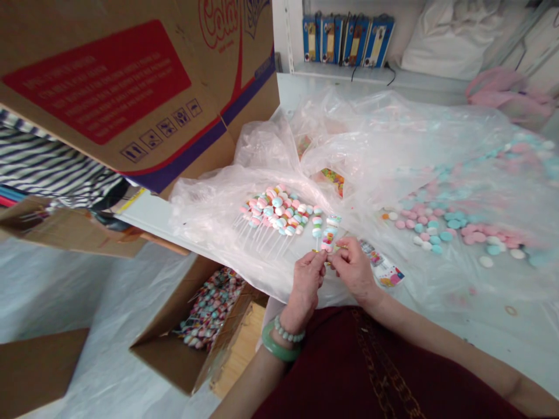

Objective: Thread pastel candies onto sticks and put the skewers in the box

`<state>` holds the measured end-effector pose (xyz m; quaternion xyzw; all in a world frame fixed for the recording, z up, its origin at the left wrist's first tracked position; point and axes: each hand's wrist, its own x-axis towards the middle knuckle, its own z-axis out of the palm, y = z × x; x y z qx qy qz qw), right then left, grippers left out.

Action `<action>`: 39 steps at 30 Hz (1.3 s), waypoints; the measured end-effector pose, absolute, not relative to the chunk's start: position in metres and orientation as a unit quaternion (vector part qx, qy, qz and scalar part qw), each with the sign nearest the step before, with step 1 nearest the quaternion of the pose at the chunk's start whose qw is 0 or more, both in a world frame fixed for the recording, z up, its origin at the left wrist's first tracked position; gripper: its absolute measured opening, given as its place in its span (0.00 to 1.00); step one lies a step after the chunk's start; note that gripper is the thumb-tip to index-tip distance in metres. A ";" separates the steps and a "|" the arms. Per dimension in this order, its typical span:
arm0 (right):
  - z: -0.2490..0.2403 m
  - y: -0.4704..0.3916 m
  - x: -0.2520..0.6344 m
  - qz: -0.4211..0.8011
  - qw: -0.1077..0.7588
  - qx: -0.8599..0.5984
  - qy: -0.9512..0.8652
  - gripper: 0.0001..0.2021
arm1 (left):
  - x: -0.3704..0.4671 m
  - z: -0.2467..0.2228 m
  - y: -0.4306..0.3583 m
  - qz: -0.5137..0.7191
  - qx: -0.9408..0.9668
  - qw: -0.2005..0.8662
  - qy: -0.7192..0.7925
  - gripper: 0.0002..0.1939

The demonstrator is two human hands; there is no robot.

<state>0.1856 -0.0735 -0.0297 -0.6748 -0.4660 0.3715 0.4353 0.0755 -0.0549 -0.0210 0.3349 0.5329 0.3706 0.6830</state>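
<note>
A marshmallow lollipop (330, 231) in a printed clear wrapper stands up between my hands. My left hand (307, 279), with green bangles at its wrist, pinches the wrapper's lower end. My right hand (353, 269) is closed at the same spot, its fingertips close to the left thumb; a bit of gold tie seems to show there. Just left of it lies an unwrapped marshmallow stick (317, 224). Farther left is a pile of marshmallow lollipops (279, 209), their white sticks pointing toward me. Flat printed wrappers (386, 269) lie by my right wrist.
Clear plastic sheeting (349, 134) covers much of the table. Loose pastel marshmallows (437, 227) spread at the right. A large carton (144, 87) rises at the left. Below the table edge sits an open box of lollipops (213, 308). Blue binders (347, 41) stand at the back.
</note>
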 end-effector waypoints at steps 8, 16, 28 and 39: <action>-0.017 -0.068 0.206 0.680 0.419 -0.498 -0.337 0.14 | 0.065 -0.014 -0.054 0.298 0.388 0.738 0.465 0.22; 0.021 -0.093 0.214 0.490 0.303 -0.427 -0.697 0.07 | 0.032 0.012 -0.039 0.030 0.403 0.858 0.316 0.22; 0.041 -0.039 0.210 0.260 0.323 -0.541 -0.732 0.08 | 0.073 0.055 -0.048 0.335 0.702 0.313 0.545 0.09; 0.010 -0.056 0.191 0.388 0.399 -0.529 -0.641 0.12 | 0.026 0.008 -0.048 0.232 0.282 0.863 0.349 0.32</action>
